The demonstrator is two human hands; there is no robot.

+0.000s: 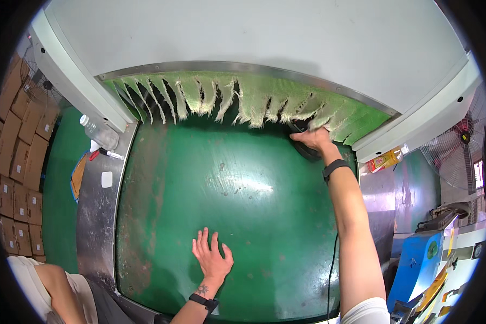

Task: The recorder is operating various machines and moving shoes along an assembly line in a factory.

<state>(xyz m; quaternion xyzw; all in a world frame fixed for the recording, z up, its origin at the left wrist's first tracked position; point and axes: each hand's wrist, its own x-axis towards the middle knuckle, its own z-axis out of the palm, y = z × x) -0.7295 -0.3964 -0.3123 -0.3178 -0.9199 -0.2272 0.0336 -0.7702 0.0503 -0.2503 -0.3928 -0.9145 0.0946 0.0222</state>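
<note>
Flat on the green belt [243, 194] near its front edge lies the left hand [213, 259], fingers spread and empty, while at the belt's far right the right hand [313, 139] closes on a dark object [306, 151] beneath the frayed green curtain [254, 100], seemingly mid-retrieval, so a steady pull back looks needed.

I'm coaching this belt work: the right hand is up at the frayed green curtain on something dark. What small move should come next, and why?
Probably draw the dark object back along the green belt. The right hand grips it at the curtain strips, arm at full stretch, while the left hand lies flat and open on the belt, bracing.
</note>
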